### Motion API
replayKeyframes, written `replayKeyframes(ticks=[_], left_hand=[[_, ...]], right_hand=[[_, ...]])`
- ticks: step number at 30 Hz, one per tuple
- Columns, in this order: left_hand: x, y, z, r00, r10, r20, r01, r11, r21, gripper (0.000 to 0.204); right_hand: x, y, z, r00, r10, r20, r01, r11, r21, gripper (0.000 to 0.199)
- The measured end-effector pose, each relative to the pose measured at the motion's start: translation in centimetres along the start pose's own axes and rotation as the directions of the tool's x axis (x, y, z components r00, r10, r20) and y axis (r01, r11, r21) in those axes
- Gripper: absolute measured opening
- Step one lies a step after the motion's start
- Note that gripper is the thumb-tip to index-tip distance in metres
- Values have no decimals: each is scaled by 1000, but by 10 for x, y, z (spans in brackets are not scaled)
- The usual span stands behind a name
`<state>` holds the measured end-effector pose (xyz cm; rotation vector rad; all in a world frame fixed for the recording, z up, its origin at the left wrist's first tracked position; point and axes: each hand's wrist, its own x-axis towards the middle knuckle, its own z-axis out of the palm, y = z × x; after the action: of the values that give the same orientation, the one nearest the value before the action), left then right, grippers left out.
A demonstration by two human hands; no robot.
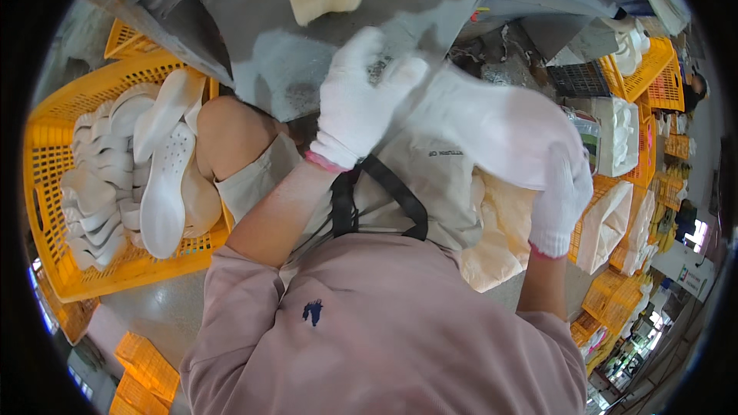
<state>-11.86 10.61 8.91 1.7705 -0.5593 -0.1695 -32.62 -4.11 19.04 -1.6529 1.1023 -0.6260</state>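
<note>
Both my hands wear white knit gloves. My left hand (360, 100) grips the narrow end of a white shoe sole (492, 127) held over my lap. My right hand (563, 200) clasps the sole's wide end from below. The sole lies across a beige apron (430, 184) with black straps, tilted down to the right. Some dark grit shows by my left fingers.
An orange crate (61, 184) at my left holds several white soles. A cream bag (496, 250) sits by my right knee. More orange crates (653, 77) and white bags (607, 223) stand at the right. A grey machine surface (307, 61) is ahead.
</note>
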Motion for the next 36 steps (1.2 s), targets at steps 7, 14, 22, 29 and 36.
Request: replayKeyframes(ticks=[7,14,22,29,36], left_hand=[[6,0,52,746,-531,402,575,207,-792,36],[70,-2,58,966,251,62,-257,903,345,49],[134,-93,23,929,167,330,-350,688,636,46],[97,-66,-66,860,-448,244,286,819,497,58],[70,-41,-79,768,-370,523,346,927,148,64]], right_hand=[[-82,38,38,985,-88,148,139,914,-380,55],[-3,-6,69,777,-601,187,586,580,-567,57],[87,-28,147,688,-610,394,724,614,-315,32],[127,-34,170,865,-336,372,393,915,-88,29],[149,-28,188,756,-477,449,626,726,-283,32]])
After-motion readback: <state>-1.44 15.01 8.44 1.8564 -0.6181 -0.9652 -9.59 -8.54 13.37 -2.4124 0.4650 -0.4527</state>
